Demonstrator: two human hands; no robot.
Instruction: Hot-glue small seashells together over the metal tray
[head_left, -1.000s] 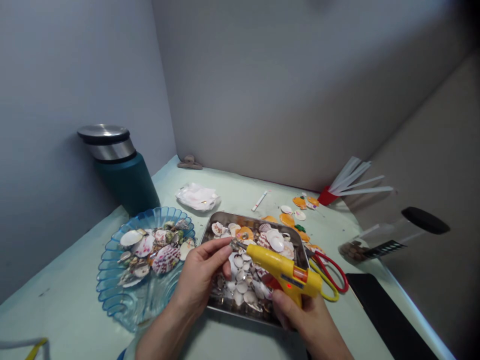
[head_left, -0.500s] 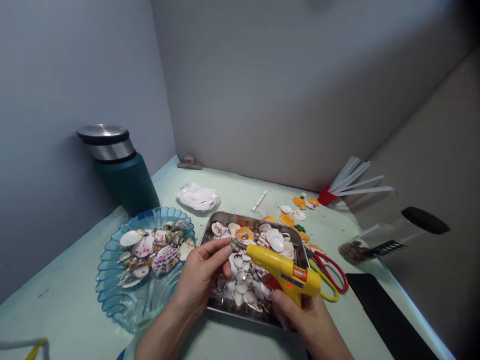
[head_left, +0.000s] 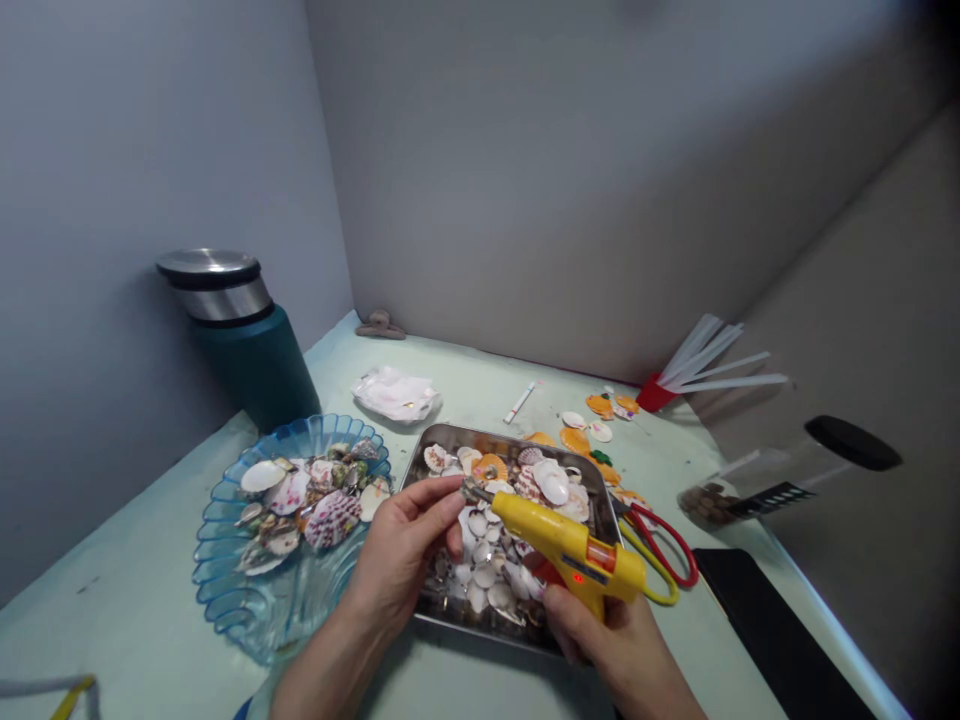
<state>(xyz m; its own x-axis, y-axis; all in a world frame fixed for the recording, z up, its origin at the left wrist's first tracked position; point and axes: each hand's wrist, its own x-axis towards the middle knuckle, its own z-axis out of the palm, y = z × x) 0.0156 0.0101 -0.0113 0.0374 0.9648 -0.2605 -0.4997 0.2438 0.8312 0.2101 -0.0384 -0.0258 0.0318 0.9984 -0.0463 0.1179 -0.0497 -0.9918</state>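
My right hand (head_left: 611, 630) is wrapped round the handle of a yellow hot glue gun (head_left: 559, 535), whose red light is lit. Its metal nozzle points left and meets a small shell (head_left: 471, 490) pinched between the fingertips of my left hand (head_left: 412, 540). The shell is small and partly hidden by fingers and nozzle, so its exact shape cannot be made out. Both hands are above a metal tray (head_left: 450, 432) full of white, orange and speckled seashells. Left of my left hand stands a blue scalloped glass dish (head_left: 217, 540) holding larger shells.
A teal bottle (head_left: 259, 365) stands behind the dish. Farther back lie a white plastic packet (head_left: 396, 393) and a hair claw (head_left: 380, 325). To the right are orange shells (head_left: 574, 441), red-and-yellow scissors (head_left: 667, 545), glue sticks (head_left: 701, 355) in a red cup, a lidded jar (head_left: 750, 490) and a black slab (head_left: 772, 630).
Almost nothing differs. The glue gun is shifted very slightly, its nozzle still at the shell, and the whole view has moved by a few pixels.
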